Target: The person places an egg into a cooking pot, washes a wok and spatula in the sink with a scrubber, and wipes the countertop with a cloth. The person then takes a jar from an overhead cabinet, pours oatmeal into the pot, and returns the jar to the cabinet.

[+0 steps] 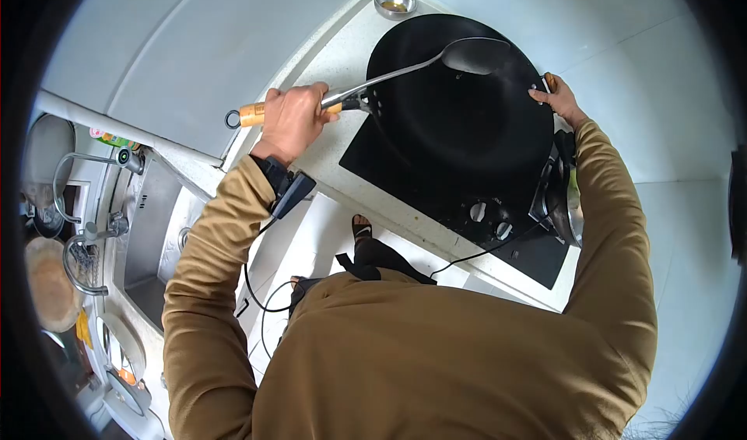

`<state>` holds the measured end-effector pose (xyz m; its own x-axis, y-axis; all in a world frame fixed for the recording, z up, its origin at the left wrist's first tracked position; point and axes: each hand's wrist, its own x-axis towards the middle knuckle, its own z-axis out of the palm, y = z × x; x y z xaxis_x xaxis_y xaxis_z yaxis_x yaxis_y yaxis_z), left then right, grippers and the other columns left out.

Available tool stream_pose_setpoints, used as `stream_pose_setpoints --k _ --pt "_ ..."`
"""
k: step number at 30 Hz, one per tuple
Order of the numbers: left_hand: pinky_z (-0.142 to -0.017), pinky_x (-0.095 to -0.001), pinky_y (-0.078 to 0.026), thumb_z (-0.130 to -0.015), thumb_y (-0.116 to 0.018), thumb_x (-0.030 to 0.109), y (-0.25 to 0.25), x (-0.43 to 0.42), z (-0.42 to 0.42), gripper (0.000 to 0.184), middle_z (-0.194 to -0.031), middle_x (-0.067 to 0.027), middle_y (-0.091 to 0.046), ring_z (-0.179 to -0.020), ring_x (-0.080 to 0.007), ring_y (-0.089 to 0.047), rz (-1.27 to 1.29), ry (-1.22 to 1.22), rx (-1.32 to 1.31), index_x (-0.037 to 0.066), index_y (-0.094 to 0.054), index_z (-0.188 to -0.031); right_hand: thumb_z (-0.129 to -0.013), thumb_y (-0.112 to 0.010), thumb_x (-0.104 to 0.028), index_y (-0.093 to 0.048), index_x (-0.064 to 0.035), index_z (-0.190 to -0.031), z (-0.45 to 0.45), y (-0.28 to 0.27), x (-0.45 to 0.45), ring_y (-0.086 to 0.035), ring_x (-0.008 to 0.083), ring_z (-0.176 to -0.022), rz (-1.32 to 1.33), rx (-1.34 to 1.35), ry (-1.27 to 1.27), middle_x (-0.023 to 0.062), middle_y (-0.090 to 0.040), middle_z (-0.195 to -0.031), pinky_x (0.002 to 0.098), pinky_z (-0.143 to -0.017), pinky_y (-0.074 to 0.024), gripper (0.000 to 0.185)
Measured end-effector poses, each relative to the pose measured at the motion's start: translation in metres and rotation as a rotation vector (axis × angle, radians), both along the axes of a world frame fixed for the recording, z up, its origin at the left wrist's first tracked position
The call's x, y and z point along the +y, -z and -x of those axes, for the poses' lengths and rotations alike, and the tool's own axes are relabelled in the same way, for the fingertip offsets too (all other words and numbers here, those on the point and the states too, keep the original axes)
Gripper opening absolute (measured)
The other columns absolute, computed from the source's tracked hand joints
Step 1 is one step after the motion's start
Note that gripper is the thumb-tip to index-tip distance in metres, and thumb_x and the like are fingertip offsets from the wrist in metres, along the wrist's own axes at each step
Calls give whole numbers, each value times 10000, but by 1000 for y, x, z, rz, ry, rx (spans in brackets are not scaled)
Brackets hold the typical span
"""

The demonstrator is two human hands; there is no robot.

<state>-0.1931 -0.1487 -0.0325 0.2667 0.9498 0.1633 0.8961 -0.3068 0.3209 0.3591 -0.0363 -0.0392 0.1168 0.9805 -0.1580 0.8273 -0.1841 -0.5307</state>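
Two bare hands are at work on one black wok [467, 121], which lies between them above the black cooktop [436, 187], its wide dark inside facing the camera. Clamped together, the left grip [294, 121] is wrapped around the metal ladle [476, 56] and the wok's handle, with a wooden handle end and its hanging ring sticking out behind the fist. The ladle's shaft slants across the wok from this grip, bringing its scoop near the opposite rim. The right grip [558, 100] is closed on that opposite edge, thumb over the rim beside the side handle; its other fingers are mostly hidden. Whether the wok touches the burner, I cannot tell. A small metal bowl [395, 4] stands on the worktop [323, 148] behind the wok. Two control knobs [477, 212] show on the cooktop's near part, and a sink [148, 245] lies to the left.
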Motion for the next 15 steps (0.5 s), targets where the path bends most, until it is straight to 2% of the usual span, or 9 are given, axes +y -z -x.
stream_pose_setpoints --k 5,7,8,10,15 --pt "-715 -404 -397 -761 -735 289 -5 19 -10 253 -648 -61 -613 -701 -278 -625 -8 12 41 109 -576 -841 -687 -841 -333 -426 83 -1277 -16 15 19 -587 186 -975 -15 77 -34 117 -591 -1097 311 -886 -467 832" --pt "-720 -437 -380 -805 -686 283 -8 26 -11 224 -720 -79 -656 -749 -286 -645 78 51 50 94 -574 -849 -651 -857 -334 -405 74 -1317 -14 19 22 -564 227 -1080 -25 179 -16 163 -569 -1186 335 -955 -440 902" --pt "-728 -438 -383 -809 -683 280 -10 27 -13 215 -729 -77 -660 -755 -288 -648 90 39 66 97 -585 -869 -651 -857 -334 -405 74 -1317 -12 20 21 -564 227 -1080 -21 186 -33 163 -569 -1186 335 -955 -440 902" --pt "-730 -440 -384 -810 -682 281 -12 28 -16 215 -735 -79 -662 -761 -287 -650 113 31 69 99 -591 -880 -675 -851 -259 -400 80 -1300 -8 13 17 -594 210 -1007 25 297 14 148 -587 -1133 320 -893 -482 842" --pt "-769 -449 -401 -817 -662 222 -23 30 -21 161 -787 -73 -674 -797 -286 -661 169 59 147 101 -605 -907 -688 -847 -221 -418 79 -1270 -10 15 22 -612 191 -945 44 317 21 125 -600 -1083 297 -833 -506 783"
